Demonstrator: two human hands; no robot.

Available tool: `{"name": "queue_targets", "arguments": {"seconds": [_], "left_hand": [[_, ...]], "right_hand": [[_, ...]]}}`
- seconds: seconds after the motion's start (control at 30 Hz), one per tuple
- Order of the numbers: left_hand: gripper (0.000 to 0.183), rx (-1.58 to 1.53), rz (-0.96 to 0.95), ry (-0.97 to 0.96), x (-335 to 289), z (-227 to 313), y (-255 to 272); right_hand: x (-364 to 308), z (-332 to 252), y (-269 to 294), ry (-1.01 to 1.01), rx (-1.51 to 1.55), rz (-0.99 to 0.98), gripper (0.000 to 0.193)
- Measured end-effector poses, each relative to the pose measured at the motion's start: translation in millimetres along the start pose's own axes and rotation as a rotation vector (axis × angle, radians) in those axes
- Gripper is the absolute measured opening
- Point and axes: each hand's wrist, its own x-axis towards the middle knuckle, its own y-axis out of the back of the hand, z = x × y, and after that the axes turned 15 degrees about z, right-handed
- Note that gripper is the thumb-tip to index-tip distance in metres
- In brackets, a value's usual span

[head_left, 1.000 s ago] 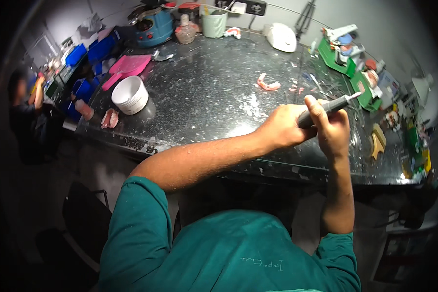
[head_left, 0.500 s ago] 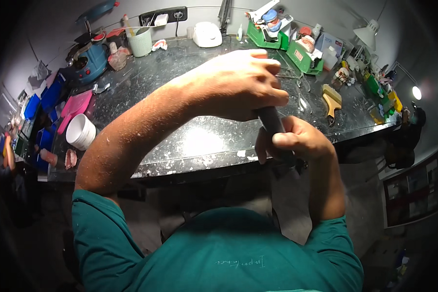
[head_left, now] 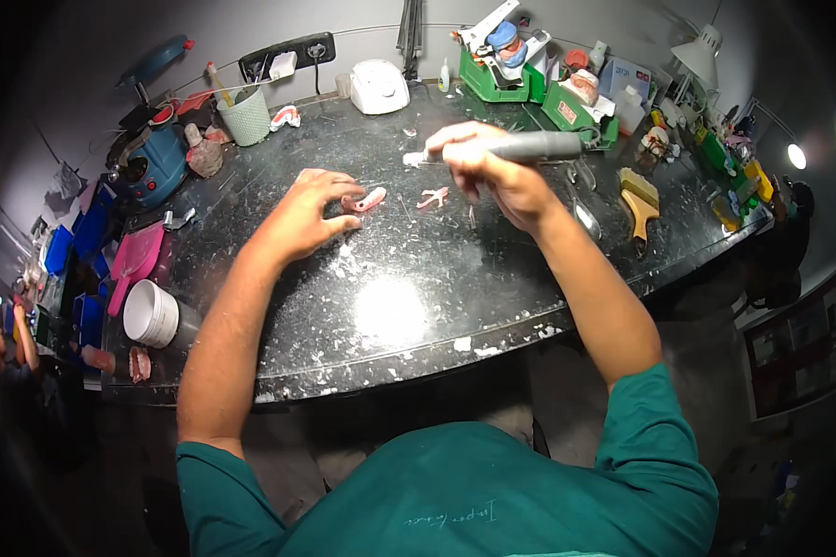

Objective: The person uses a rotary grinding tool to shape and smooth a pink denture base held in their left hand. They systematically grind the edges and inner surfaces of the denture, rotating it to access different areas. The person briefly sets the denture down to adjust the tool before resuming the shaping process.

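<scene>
My right hand (head_left: 503, 176) is closed around a thick grey cylindrical handpiece (head_left: 543, 146), held above the bench and lying nearly level. A cord seems to leave its right end; the working tip is lost in blur and glare by my fingers. On the left, my left hand (head_left: 305, 215) is over the bench with thumb and fingers apart. Just beyond its fingertips lies a small pink denture piece (head_left: 372, 199); whether the fingers touch it I cannot tell. Between my hands rests a thin, branched pink piece (head_left: 432, 198) on the dark bench top.
A white tub (head_left: 150, 314), a pink dustpan (head_left: 137, 265) and a pink denture model (head_left: 139, 364) stand at the left. Behind are a blue machine (head_left: 158, 172), a pale cup (head_left: 244, 116) and a white device (head_left: 379, 87). Green bins (head_left: 497, 79) and a brush (head_left: 639, 204) are at the right.
My hands have come apart: the left has moved back leftward beside the pink denture piece, and the right has lifted the handpiece up and away. Both pink pieces are now uncovered.
</scene>
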Motion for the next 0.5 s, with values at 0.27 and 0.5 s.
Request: {"name": "queue_targets", "arguments": {"seconds": [0.27, 0.5], "left_hand": [[0.02, -0.114, 0.259, -0.048, 1, 6, -17], [0.028, -0.147, 0.544, -0.326, -3, 36, 13]], "right_hand": [[18, 55, -29, 0.455, -0.21, 0.264, 0.034], [-1, 38, -36, 1.055, -0.415, 0.023, 0.036]]}}
